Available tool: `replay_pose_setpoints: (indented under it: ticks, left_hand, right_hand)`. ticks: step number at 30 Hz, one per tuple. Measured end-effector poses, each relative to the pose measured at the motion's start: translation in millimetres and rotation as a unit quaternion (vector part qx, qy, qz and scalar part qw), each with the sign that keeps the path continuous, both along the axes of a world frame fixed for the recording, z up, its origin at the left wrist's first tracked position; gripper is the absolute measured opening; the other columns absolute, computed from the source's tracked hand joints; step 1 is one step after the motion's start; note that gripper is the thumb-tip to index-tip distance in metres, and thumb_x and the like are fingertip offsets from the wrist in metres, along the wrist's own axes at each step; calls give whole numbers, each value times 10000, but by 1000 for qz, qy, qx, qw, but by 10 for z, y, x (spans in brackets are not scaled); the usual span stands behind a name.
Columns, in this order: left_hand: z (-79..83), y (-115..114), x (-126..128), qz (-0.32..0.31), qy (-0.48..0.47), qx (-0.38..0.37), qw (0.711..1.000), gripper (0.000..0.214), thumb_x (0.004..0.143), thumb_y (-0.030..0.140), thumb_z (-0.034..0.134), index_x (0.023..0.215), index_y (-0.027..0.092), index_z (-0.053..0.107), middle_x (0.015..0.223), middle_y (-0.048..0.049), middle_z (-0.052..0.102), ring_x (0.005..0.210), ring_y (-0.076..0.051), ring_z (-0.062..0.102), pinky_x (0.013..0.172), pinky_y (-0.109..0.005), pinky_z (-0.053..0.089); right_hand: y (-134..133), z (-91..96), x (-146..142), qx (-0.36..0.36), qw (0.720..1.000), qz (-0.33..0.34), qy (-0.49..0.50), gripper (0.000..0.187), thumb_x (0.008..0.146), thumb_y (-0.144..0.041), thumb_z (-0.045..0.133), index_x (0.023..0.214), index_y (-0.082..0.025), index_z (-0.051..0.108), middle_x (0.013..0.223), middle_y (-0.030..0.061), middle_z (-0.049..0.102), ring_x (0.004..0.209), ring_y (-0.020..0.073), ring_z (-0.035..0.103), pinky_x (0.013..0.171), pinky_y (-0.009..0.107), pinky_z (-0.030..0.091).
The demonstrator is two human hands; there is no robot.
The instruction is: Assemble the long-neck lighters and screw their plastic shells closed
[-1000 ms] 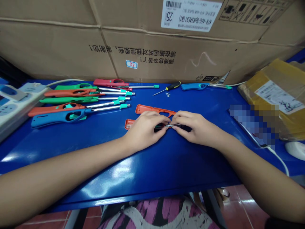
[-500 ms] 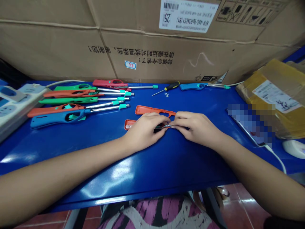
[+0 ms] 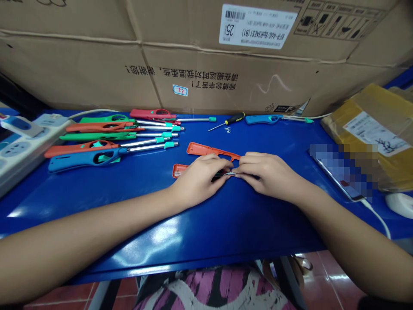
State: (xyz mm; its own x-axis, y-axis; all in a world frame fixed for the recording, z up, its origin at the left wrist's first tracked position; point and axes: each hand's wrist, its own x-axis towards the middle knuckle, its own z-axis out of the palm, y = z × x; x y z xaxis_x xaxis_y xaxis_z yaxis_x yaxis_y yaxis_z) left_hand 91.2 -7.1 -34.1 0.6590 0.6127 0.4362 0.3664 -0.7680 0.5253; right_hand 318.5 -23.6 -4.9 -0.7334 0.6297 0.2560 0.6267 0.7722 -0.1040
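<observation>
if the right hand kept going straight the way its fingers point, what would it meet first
Probably the small silvery part at the right hand's fingertips, then the left hand; exact depth there is hard to judge.

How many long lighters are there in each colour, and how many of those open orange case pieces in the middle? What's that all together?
Red lighter: 1
Green lighters: 2
Orange lighters: 2
Blue lighters: 2
Open orange case pieces: 2
Total: 9, as far as the overlapping pile shows.
</observation>
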Motion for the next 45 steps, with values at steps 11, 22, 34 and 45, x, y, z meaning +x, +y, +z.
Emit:
replay_pose_setpoints:
  ticks: [11,22,34,45]
  left_hand:
    - [1,-4,-3,-11,-9,-8,1000,187,922,153,643,1109,150,657,1042,-69,742,968,-207,685,866,-346,558]
    - [197,-11,-32,3,-97,-35,995,309,835,141,645,1142,151,681,1141,-84,742,1067,-212,691,977,-361,543]
    - [285,-229,-590,43,136,80,987,230,990,249,548,1146,175,701,1099,-90,713,947,-225,636,822,-372,539]
    - [172,-224,-747,55,41,19,997,234,988,253,575,1149,198,736,1095,-67,766,997,-198,716,888,-335,601]
  right_hand:
    - [-42,95,-11,-40,999,-23,6,190,967,-217,581,872,-187,743,938,62,735,873,213,634,778,348,492]
    - [2,-21,-17,-136,984,-45,104,86,934,-240,660,928,-208,740,992,48,759,935,210,661,857,361,496]
    - [0,11,-55,-169,981,-42,88,148,951,-163,605,827,-193,680,886,34,714,844,180,636,796,325,466]
    - [-16,16,-59,-182,970,-43,156,140,920,-244,681,1050,-209,718,1075,65,732,1015,197,661,906,351,511]
